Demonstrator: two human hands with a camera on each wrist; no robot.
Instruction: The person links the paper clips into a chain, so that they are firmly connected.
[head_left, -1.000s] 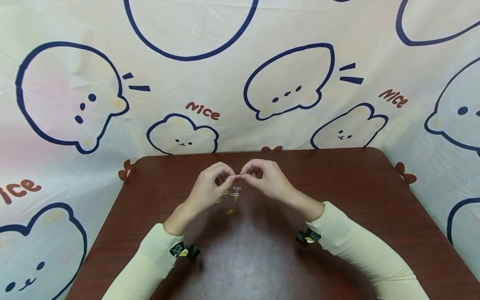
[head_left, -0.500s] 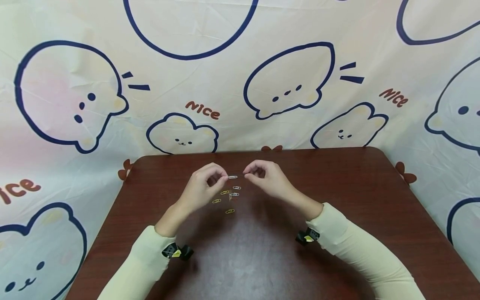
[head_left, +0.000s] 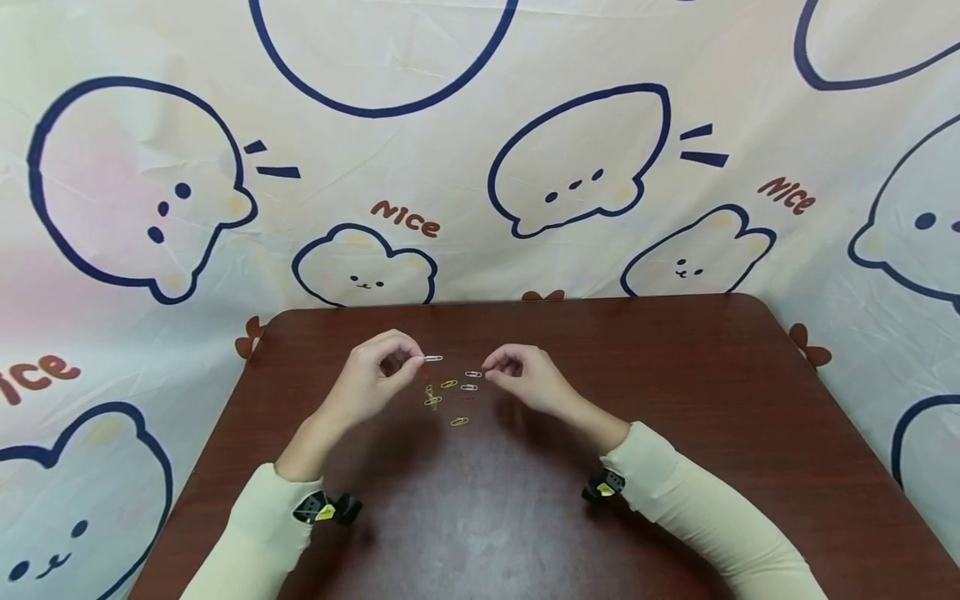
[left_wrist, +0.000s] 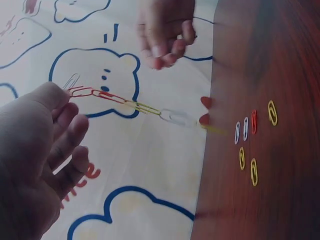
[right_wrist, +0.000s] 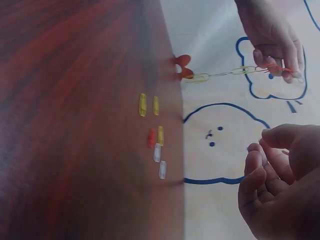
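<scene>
In the head view my left hand [head_left: 367, 375] pinches a white paper clip [head_left: 434, 358] between thumb and fingertips. From it hangs a chain of linked paper clips [left_wrist: 110, 96], red near the fingers, then yellow, white and yellow lower down; its lower part blurs in the left wrist view. My right hand [head_left: 534, 380] hovers to the right with loosely bent fingers and nothing visible in them. Loose on the table below lie two white paper clips [left_wrist: 245, 129], a red paper clip [left_wrist: 254, 121] and three yellow paper clips [left_wrist: 272, 113].
The dark red-brown table [head_left: 480, 517] carries the loose clips near its far middle. A pale cloth [head_left: 465, 167] with cartoon drawings hangs behind and beside it. A small black camera [head_left: 326, 507] is strapped at each wrist.
My hands have drawn apart. The left hand has moved left with the white clip and the hanging chain; the right has let go of the clip and lowered slightly.
</scene>
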